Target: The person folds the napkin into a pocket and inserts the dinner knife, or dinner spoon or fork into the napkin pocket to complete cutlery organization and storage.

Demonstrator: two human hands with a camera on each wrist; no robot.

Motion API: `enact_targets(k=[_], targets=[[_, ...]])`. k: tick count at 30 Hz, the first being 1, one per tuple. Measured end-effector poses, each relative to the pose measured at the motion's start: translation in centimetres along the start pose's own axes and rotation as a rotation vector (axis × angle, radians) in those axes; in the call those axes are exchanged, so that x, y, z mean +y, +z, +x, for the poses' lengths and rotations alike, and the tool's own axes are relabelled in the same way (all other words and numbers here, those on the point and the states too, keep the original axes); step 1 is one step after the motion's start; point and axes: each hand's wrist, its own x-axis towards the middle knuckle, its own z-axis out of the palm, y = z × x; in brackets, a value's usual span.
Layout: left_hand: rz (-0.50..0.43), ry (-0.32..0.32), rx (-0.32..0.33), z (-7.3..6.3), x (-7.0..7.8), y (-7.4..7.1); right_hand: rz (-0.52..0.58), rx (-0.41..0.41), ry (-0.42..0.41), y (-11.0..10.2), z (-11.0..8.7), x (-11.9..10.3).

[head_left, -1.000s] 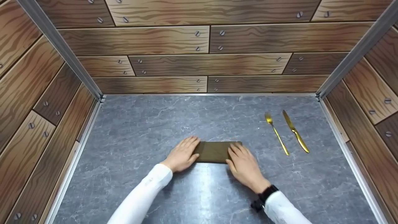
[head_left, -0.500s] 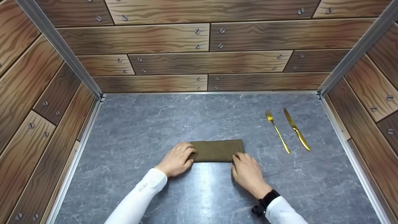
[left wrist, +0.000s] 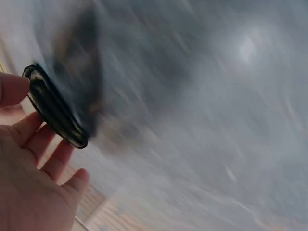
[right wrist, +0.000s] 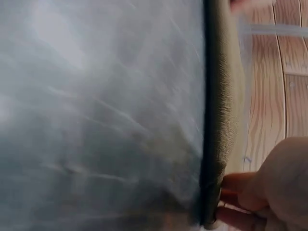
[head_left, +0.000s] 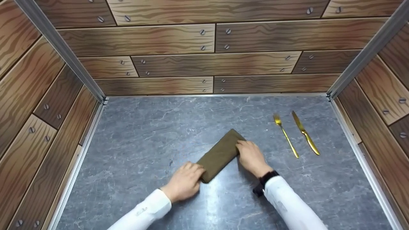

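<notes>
A folded olive-brown cloth napkin (head_left: 220, 155) lies slanted in the head view, its far end toward the upper right. My left hand (head_left: 183, 181) grips the near left end; in the left wrist view the thumb and fingers close round the napkin's layered edge (left wrist: 55, 108). At the far right end, my right hand (head_left: 252, 157) pinches the long side near the corner. In the right wrist view the fingers (right wrist: 236, 199) hold the napkin (right wrist: 224, 106) at its lower end. The fingertips over the far corner are partly hidden by the cloth there.
A gold fork (head_left: 286, 136) and a gold knife (head_left: 305, 132) lie side by side on the grey marbled table (head_left: 143, 127), right of the napkin. Wood-patterned walls (head_left: 179, 65) with metal edge strips enclose the table at the back and both sides.
The napkin has turned from lying straight across to a slant, right end away and left end nearer. The left hand has come nearer the body; the right hand has moved farther away.
</notes>
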Motion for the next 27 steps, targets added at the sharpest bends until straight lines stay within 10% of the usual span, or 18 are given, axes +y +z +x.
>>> enact_targets(k=[13,27], targets=[[0.042,0.100,-0.066,0.7,6.0,1.8,0.027,-0.119,-0.136,0.2,4.9,-0.6],[0.207,0.108,-0.039,2.0,7.1,1.7,-0.006,-0.156,-0.095,0.5,5.7,-1.4]])
